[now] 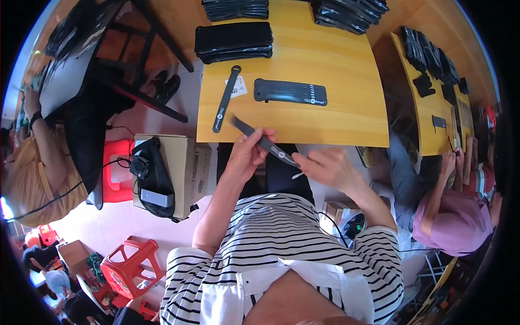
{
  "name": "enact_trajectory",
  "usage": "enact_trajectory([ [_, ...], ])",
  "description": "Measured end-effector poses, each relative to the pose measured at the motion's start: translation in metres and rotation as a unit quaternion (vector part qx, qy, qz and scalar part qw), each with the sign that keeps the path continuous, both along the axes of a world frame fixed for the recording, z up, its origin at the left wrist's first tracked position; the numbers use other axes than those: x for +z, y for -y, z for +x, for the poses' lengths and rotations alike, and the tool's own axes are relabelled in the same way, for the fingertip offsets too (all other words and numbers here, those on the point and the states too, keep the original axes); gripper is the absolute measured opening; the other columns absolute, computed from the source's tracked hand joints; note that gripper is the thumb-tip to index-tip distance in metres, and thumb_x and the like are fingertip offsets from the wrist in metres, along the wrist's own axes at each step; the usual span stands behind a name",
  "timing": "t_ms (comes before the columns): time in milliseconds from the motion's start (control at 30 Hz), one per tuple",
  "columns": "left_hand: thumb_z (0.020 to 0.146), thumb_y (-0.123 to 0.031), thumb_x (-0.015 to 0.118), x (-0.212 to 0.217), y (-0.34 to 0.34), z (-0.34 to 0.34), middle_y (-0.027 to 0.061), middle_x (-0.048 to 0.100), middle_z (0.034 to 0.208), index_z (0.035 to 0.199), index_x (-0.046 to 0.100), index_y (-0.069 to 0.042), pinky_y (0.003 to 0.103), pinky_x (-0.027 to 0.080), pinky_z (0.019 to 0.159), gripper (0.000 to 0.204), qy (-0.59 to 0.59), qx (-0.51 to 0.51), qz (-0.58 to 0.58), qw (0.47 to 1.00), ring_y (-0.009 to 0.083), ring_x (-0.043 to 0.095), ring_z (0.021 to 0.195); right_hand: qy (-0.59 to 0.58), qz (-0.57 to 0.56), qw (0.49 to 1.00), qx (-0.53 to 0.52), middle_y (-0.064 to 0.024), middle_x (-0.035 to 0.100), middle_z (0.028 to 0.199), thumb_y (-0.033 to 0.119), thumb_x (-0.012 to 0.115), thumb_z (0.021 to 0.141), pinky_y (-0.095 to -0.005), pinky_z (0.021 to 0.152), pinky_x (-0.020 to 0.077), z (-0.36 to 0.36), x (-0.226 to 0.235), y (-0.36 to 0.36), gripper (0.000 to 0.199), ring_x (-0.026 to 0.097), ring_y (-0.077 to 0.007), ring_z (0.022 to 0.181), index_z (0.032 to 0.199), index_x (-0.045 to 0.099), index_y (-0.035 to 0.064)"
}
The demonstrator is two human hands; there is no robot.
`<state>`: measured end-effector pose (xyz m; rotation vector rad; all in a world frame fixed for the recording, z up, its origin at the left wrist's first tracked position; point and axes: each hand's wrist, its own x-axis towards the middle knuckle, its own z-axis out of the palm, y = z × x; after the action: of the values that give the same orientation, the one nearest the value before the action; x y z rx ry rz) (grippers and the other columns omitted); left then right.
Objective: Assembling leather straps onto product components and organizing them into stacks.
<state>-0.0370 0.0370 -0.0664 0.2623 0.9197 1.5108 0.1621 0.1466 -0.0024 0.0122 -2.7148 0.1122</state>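
A black strap with white print is stretched slantwise between my hands, just off the table's near edge. My left hand pinches it near the middle, and its far end is blurred over the tabletop. The fingers of my right hand are closed at the strap's near end. A thin white tip, too small to name, pokes out below those fingers. Another black strap lies on the table, partly over a white printed label. To its right rests a flat row of black straps side by side.
Stacked black straps and a further pile sit at the far side of the yellow table. A cardboard box with a black bag stands left, by a red stool. Co-workers sit at tables on both sides.
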Motion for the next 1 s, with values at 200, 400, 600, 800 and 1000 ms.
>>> enact_trajectory([
  [200, 0.096, -0.024, 0.047, 0.001, -0.018, 0.023, 0.0063, 0.063, 0.082, 0.1, 0.06, 0.0, 0.017, 0.043, 0.046, 0.028, -0.071, 0.08, 0.022, 0.994, 0.0058, 0.054, 0.057, -0.113, -0.668, 0.71, -0.191, -0.0026, 0.061, 0.069, 0.012, 0.062, 0.083, -0.0202, 0.041, 0.0352, 0.007, -0.034, 0.007, 0.021, 0.047, -0.0036, 0.05, 0.101, 0.066, 0.0042],
  [400, 0.096, -0.022, 0.047, -0.004, -0.018, 0.029, 0.0076, 0.063, 0.085, 0.101, 0.06, 0.0, 0.019, 0.049, 0.053, 0.026, -0.05, 0.095, 0.017, 0.994, 0.0078, 0.058, 0.063, -0.063, -0.758, 0.6, -0.247, -0.0002, 0.059, 0.063, 0.015, 0.06, 0.087, -0.0173, 0.037, 0.0267, 0.009, -0.06, 0.004, 0.015, 0.039, -0.0012, 0.04, 0.09, 0.066, 0.0016],
  [600, 0.094, -0.019, 0.052, -0.017, -0.013, -0.003, 0.0066, 0.063, 0.086, 0.102, 0.06, 0.0, 0.021, 0.053, 0.06, 0.022, -0.047, 0.145, -0.017, 0.988, 0.009, 0.061, 0.066, -0.087, -0.738, 0.614, -0.266, 0.0006, 0.056, 0.062, 0.012, 0.061, 0.085, -0.0173, 0.034, 0.0245, 0.032, -0.072, -0.03, 0.012, 0.036, -0.0014, 0.037, 0.081, 0.065, 0.001],
  [800, 0.093, -0.013, 0.052, -0.02, -0.031, -0.021, 0.0062, 0.064, 0.083, 0.106, 0.061, 0.001, 0.02, 0.055, 0.067, 0.021, -0.154, 0.087, -0.089, 0.98, 0.0101, 0.064, 0.071, -0.119, -0.68, 0.645, -0.328, 0.0014, 0.055, 0.06, 0.012, 0.066, 0.082, -0.0177, 0.037, 0.0255, 0.026, -0.093, -0.057, 0.01, 0.037, -0.0017, 0.04, 0.081, 0.066, 0.0022],
  [1000, 0.091, -0.008, 0.053, -0.029, -0.059, -0.036, 0.0073, 0.062, 0.085, 0.103, 0.062, 0.004, 0.021, 0.055, 0.064, 0.019, -0.274, 0.081, -0.095, 0.953, 0.0122, 0.063, 0.07, -0.14, -0.675, 0.628, -0.362, 0.0045, 0.051, 0.058, 0.012, 0.066, 0.081, -0.0194, 0.041, 0.0261, 0.01, -0.091, -0.082, 0.011, 0.037, -0.0011, 0.046, 0.075, 0.066, 0.0018],
])
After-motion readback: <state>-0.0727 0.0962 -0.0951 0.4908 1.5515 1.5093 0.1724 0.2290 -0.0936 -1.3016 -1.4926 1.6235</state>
